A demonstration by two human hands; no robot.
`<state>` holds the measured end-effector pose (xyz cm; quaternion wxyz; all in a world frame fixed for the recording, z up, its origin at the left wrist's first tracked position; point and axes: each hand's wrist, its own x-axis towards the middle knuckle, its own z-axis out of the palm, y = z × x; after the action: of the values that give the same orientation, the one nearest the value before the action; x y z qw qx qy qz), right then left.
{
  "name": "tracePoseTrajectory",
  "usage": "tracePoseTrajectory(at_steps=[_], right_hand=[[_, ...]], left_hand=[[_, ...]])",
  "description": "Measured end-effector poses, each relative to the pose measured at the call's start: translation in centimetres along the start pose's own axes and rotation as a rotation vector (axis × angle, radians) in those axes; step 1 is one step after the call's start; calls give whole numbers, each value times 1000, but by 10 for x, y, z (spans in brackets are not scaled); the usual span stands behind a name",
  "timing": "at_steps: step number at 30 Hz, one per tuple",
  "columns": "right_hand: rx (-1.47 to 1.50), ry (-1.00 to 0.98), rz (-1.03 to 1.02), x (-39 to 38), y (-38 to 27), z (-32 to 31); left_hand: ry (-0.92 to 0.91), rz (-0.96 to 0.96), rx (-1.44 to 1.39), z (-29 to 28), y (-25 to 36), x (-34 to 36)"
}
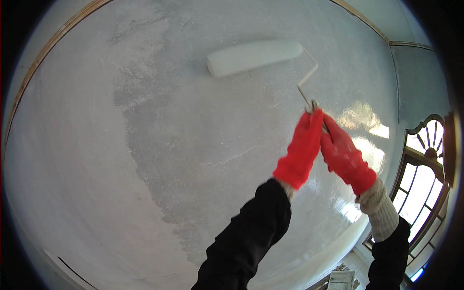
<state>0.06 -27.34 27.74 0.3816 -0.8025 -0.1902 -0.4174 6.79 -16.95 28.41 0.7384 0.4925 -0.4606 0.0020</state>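
Observation:
Both my hands wear red gloves and are raised together at the right of the middle. My left hand (300, 147) and my right hand (345, 154) close around the handle of a paint roller (256, 57). Most of that handle is hidden by the gloves; its bent wire frame rises from them to the right end of the roller sleeve. The long white sleeve lies against the grey surface (208, 125), tilted slightly with its left end lower. Darker, wet-looking grey surrounds the roller, with a ragged edge against a paler area on the left.
Wooden trim (48, 46) borders the surface at upper left, and more trim (362, 18) runs at upper right. An arched window (420, 193) with dark bars stands at the right, its light glaring off the surface. A pale, flat rectangular item (341, 279) lies low at the bottom right.

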Motion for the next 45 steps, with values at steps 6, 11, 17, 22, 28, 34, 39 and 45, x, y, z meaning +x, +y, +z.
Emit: tracePoseTrajectory(at_steps=[6,11,17,22,28,34,39,45], right_hand=[[-16,-32,23,29,-8,1],[-74,67,-213,1,20,16],[-26,-5,-15,36,-20,9],[-8,80,-145,-6,32,27],[44,6,76,40,-19,15],[66,75,-109,-66,49,33],[109,27,-6,-118,53,28],[239,-45,262,-225,63,38]], left_hand=[[14,25,15,-5,21,32],[152,3,378,8,4,9],[44,45,155,-5,33,38],[359,68,479,8,-22,11],[230,-41,195,3,28,45],[180,-165,300,10,-73,-40],[-8,-265,35,11,-90,-74],[-53,-463,-215,31,-137,-178]])
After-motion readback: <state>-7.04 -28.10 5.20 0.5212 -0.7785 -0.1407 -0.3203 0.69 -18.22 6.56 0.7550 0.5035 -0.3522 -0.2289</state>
